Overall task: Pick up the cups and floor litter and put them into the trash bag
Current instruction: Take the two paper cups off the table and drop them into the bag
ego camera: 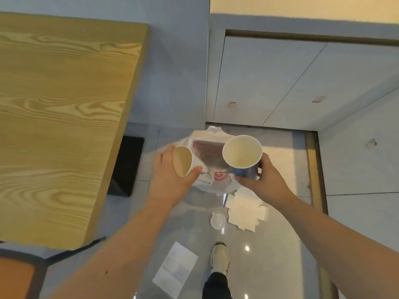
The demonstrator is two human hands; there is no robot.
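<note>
My left hand (170, 175) grips a white paper cup (183, 161), tilted with its mouth toward me. My right hand (264, 179) holds a blue-sided paper cup (242, 152) upright; its inside looks empty. Both cups hover over a white plastic trash bag (212, 165) with red print that lies on the floor between my hands. On the floor nearer to me lie a flattened white cardboard piece (246, 209), a clear plastic lid (218, 220) and a white paper sheet (176, 269).
A wooden table (60, 117) fills the left side, its black base (127, 165) on the floor beneath. Grey cabinet doors (280, 83) stand behind the bag. My shoe (219, 258) is on the glossy tile. An orange seat (15, 279) shows at the lower left.
</note>
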